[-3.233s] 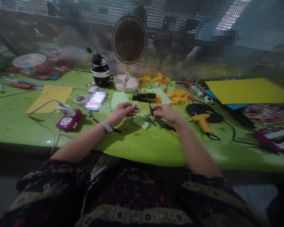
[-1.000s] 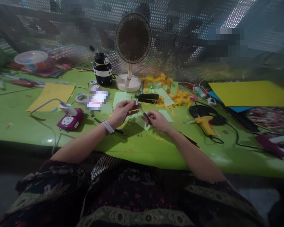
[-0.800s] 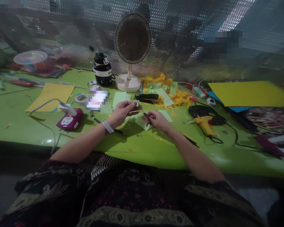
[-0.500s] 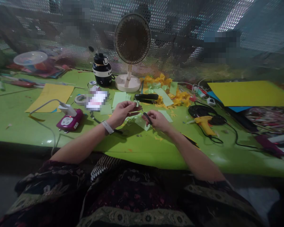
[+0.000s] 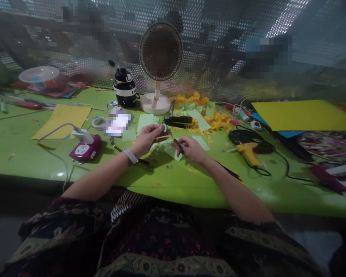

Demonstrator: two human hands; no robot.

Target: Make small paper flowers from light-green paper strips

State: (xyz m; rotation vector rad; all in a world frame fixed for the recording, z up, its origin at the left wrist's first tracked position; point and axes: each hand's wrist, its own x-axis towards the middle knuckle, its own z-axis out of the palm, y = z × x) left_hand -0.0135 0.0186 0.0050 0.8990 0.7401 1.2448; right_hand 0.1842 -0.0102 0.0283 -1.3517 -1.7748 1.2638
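Vs 3.2 s ago: right hand [image 5: 191,149] has moved in and down toward the left hand [image 5: 151,137]; the black-handled scissors [image 5: 178,146] now slant up-left at the left fingertips, where they stood near upright before. Right hand is closed around the handles. Left hand pinches a small pale-green paper piece [image 5: 165,128] between thumb and fingers, above the table; can't tell if the blades touch it.

Room: black stapler [image 5: 177,121] just beyond the hands, yellow glue gun [image 5: 249,153] off to the right, purple plastic power block [image 5: 86,149] left of the left forearm. A strip of bare green runs from below the hands to the front edge.

Glossy green table [image 5: 150,181], scraps scattered. White round fan [image 5: 160,52] behind, then a perforated screen [image 5: 216,23]; dim light.
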